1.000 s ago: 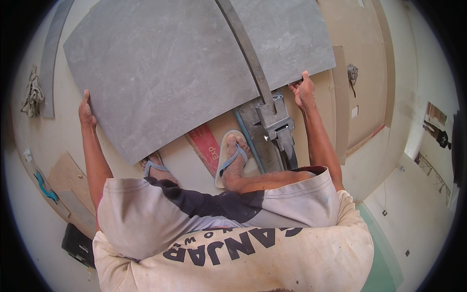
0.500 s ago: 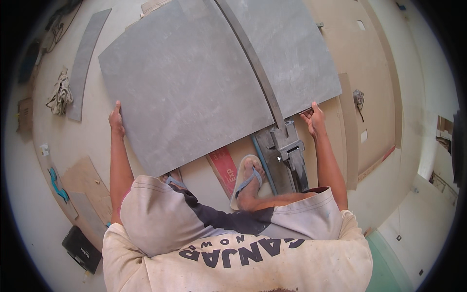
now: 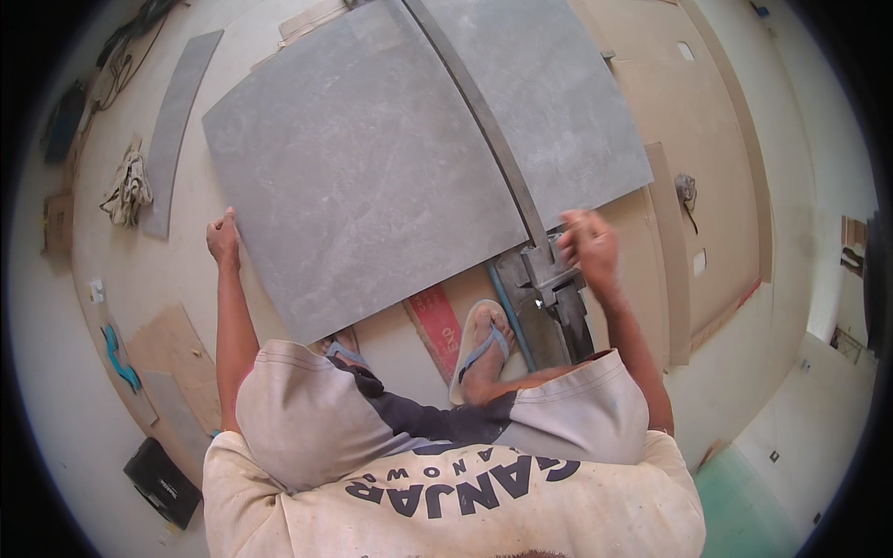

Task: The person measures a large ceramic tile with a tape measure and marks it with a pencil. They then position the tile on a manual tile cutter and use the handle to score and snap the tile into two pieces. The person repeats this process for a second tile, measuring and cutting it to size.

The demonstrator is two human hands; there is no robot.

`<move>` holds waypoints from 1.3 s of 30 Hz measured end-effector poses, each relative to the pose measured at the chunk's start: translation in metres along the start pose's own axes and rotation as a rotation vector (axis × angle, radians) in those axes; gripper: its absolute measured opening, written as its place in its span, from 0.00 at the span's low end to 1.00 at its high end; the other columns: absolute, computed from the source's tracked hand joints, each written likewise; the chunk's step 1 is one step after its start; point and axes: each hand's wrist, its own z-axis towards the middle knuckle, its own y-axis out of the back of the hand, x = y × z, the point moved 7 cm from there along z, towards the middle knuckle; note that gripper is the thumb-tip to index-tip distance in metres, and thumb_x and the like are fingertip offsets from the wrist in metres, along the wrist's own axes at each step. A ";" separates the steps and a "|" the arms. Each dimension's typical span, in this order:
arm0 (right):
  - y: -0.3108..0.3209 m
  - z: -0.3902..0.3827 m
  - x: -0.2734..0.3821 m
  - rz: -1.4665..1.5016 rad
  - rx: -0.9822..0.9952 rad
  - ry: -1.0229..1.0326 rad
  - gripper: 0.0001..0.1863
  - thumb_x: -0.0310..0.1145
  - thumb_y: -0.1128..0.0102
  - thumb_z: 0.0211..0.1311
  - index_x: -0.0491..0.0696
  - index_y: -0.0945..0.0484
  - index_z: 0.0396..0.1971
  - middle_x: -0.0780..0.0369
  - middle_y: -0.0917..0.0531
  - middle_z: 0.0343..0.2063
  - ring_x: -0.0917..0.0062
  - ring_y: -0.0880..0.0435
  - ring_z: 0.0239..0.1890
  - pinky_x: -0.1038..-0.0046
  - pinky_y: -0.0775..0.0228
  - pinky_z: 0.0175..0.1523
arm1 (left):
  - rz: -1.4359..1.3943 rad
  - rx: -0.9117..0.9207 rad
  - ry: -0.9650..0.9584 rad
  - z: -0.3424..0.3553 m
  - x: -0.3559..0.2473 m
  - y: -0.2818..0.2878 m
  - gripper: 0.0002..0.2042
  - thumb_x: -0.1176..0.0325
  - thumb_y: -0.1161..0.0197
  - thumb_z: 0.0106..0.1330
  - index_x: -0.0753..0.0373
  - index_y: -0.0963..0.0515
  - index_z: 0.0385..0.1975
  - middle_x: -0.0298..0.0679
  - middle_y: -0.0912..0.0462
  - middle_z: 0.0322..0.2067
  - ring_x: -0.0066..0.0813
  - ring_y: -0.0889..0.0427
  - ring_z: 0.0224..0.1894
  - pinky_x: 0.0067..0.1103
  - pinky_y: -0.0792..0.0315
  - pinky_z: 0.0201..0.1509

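A large grey tile (image 3: 353, 167) lies on a manual tile cutter, under its long metal rail (image 3: 492, 153). My left hand (image 3: 223, 240) grips the tile's left edge, thumb on top. My right hand (image 3: 589, 244), smeared by motion, is raised over the right end of the tile's near edge, beside the cutter's metal head (image 3: 549, 270), its fingers bent; I cannot tell what, if anything, they touch. Below the near edge show a red cardboard strip (image 3: 430, 312) and my sandalled feet (image 3: 484, 339).
A narrow grey offcut (image 3: 177, 130), bundled cloth (image 3: 128, 193) and cables lie at the left, with a teal tool (image 3: 119, 358) and black case (image 3: 163, 484) nearer. Cardboard sheets (image 3: 707, 139) and a small metal object (image 3: 686, 191) are right. A green panel (image 3: 735, 502) lies at lower right.
My right hand has let go of the tile's near edge and moved left toward the cutter head. My left hand stays on the tile. The view has shifted, moving the scene lower and rightward.
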 end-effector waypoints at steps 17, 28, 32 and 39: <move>0.030 -0.140 -0.041 -0.072 -0.107 -0.085 0.16 0.39 0.40 0.62 0.45 0.21 0.45 0.56 0.17 0.32 0.69 0.17 0.36 0.69 0.26 0.45 | 0.327 0.796 -0.962 -0.245 -0.247 -0.075 0.15 0.61 0.36 0.64 0.70 0.20 0.39 0.48 0.17 0.38 0.38 0.18 0.42 0.29 0.26 0.49; 0.101 -0.316 -0.192 -0.701 -0.190 -0.217 0.31 0.35 0.27 0.48 0.45 0.29 0.52 0.50 0.24 0.47 0.54 0.24 0.50 0.61 0.31 0.56 | 0.246 1.302 -1.029 -0.518 -0.174 -0.216 0.21 0.62 0.38 0.61 0.70 0.29 0.48 0.58 0.27 0.48 0.58 0.23 0.49 0.40 0.28 0.54; 0.112 -0.351 -0.241 -0.822 -0.105 -0.477 0.28 0.32 0.29 0.50 0.45 0.29 0.52 0.50 0.25 0.46 0.53 0.25 0.50 0.60 0.32 0.56 | 0.090 1.190 -0.803 -0.536 -0.145 -0.225 0.19 0.65 0.38 0.59 0.70 0.29 0.46 0.58 0.26 0.48 0.58 0.23 0.49 0.41 0.28 0.55; 0.125 -0.366 -0.270 -0.534 -0.285 -0.271 0.21 0.31 0.34 0.54 0.43 0.29 0.47 0.49 0.24 0.42 0.58 0.21 0.43 0.61 0.28 0.48 | 0.123 1.103 -0.891 -0.519 -0.143 -0.245 0.14 0.71 0.42 0.60 0.69 0.27 0.45 0.58 0.21 0.41 0.57 0.21 0.46 0.41 0.26 0.51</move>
